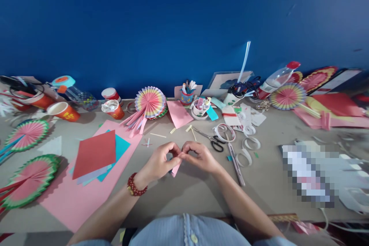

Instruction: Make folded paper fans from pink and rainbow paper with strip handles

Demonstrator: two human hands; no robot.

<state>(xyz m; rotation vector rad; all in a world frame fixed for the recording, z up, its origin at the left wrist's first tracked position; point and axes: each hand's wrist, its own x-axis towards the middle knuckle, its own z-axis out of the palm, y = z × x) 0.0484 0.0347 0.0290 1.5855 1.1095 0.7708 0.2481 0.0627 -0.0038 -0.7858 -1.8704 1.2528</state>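
Above the middle of the table, my left hand and my right hand meet at their fingertips. Both are closed in a pinch on a small folded strip of pink paper, whose lower end sticks out below the fingers; the rest of it is hidden by them. A red beaded bracelet circles my left wrist. To the right of my right hand lie black-handled scissors, a white-grey utility knife and rolls of double-sided tape. Left of my left hand, red paper overlaps blue sheets on large pink paper.
Pleated paper fans stand or lie around, one at the back and another at left. Paper cups, a pen cup and a tilted plastic bottle line the blue wall. A pixelated device lies at right.
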